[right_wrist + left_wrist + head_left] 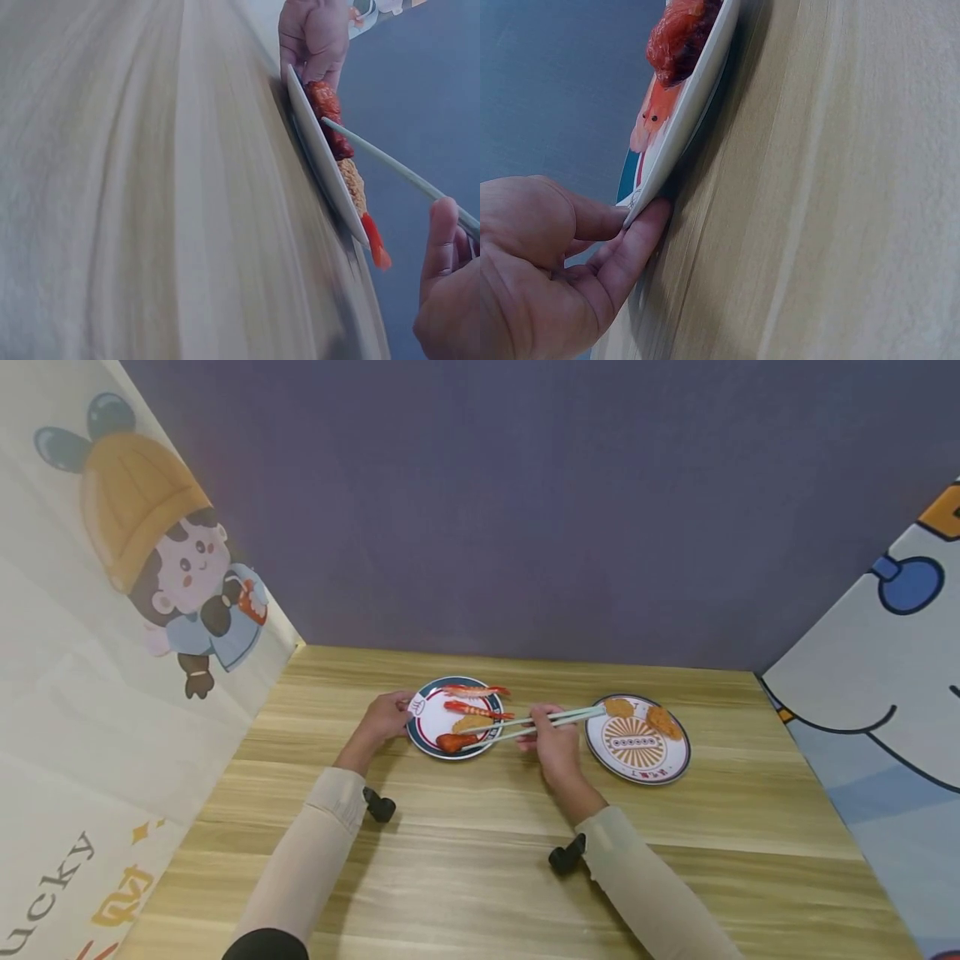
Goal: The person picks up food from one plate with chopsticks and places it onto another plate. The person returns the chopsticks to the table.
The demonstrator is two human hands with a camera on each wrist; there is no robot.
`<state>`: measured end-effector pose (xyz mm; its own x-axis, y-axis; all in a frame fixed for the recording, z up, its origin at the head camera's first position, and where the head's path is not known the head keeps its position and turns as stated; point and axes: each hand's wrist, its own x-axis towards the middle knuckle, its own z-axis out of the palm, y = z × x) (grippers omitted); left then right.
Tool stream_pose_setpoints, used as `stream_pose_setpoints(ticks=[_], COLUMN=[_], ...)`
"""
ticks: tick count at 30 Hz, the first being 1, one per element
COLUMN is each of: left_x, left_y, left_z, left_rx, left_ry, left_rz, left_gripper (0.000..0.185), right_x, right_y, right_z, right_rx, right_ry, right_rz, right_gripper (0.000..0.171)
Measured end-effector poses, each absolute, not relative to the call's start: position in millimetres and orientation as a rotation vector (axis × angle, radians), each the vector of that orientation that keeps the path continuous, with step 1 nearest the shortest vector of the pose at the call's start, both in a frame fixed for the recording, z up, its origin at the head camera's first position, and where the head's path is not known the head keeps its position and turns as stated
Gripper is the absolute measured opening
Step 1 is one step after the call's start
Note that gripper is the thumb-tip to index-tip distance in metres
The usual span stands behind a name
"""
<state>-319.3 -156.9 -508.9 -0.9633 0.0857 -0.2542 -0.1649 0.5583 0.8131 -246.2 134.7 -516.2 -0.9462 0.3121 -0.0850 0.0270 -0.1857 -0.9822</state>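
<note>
My left hand (pixel 385 718) pinches the left edge of a white plate (pixel 431 720) with a blue-green rim; in the left wrist view thumb and fingers clasp that rim. Two shrimps (pixel 477 710), a breaded fried piece (pixel 470 724) and a reddish-brown chicken drumstick (pixel 453 742) lie on it. Between the two plates, my right hand (pixel 558 750) holds a pair of pale green chopsticks (pixel 577 716). Their thin ends reach left over this plate, one by the drumstick and one across the fried piece. In the right wrist view one chopstick tip overlaps the drumstick (pixel 325 97).
To the right stands a second white plate (pixel 633 768) with a sunburst print, bearing two breaded pieces (pixel 663 723). The chopsticks' thick ends overlap its left edge. A dark wall panel (pixel 525 527) closes off the table's back, and printed panels flank both sides.
</note>
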Motion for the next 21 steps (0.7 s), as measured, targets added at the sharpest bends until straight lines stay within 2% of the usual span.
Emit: stream_pose_setpoints(ticks=[8,15,21], left_x=[-319.6,-320.0,-319.8], left_y=[-156.9,-157.5,-157.3], left_z=[-509.3,-511.1,-511.1], left_rx=[-0.079,-0.065,-0.062], left_ry=[2.526,2.530,2.535], left_rz=[1.353,1.363,1.358], left_gripper=[0.047,0.048,0.048], right_x=[-245.9,-244.7,-244.5], right_y=[146.8,163.3,182.7], right_z=[-511.7,-504.5,-495.0], right_rx=[-0.375,-0.385,-0.413], right_ry=[-1.823,-1.853,-1.827], right_rz=[2.270,2.256,2.253], right_gripper=[0.026,0.033,0.024])
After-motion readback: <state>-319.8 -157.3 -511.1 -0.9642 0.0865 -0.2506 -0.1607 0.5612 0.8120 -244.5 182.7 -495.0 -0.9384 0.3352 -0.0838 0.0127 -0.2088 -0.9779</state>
